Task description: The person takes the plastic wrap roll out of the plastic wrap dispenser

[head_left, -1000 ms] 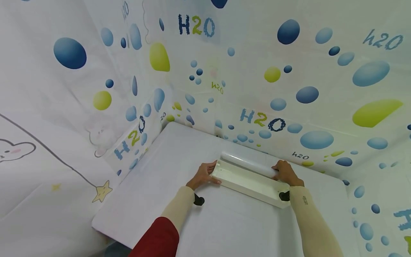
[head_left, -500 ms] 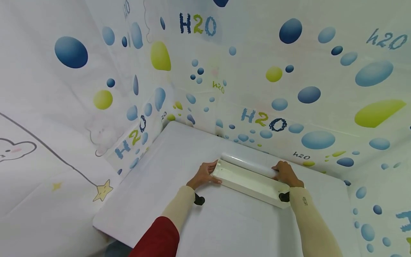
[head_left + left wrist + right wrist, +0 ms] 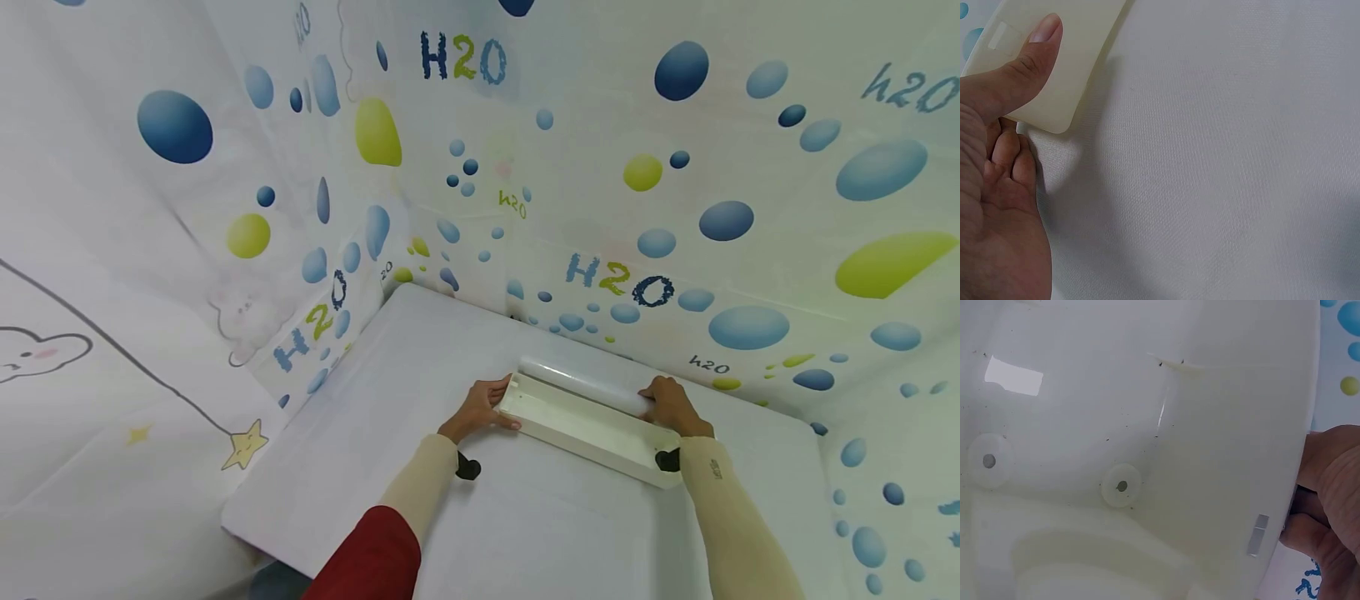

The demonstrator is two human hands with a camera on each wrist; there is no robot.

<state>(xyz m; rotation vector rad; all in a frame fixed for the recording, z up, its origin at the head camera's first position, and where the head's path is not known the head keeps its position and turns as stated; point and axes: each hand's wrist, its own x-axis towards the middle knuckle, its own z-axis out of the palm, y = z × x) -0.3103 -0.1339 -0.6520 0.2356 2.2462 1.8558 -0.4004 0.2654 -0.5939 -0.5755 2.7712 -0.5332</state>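
Observation:
A long cream plastic tray (image 3: 581,423) lies slantwise on the white table in the head view, its hollow side facing up. Along its far wall runs a glossy white roll (image 3: 577,380), seemingly of plastic film. My left hand (image 3: 478,409) grips the tray's left end, and the left wrist view shows the thumb (image 3: 1038,50) on its outer wall. At the roll's right end, my right hand (image 3: 673,407) holds on with curled fingers, beside the tray's far wall. In the right wrist view the tray's inside (image 3: 1072,419) shows round bosses with holes; its wall hides some fingertips.
The white table (image 3: 360,433) has a rounded left corner. White curtain walls (image 3: 585,183) printed with blue and yellow-green drops and H2O lettering stand close behind the table and at its sides. A black piece (image 3: 468,467) sits at each wrist.
The head view has shifted slightly. Both hands, the tray and the roll keep the same positions relative to one another.

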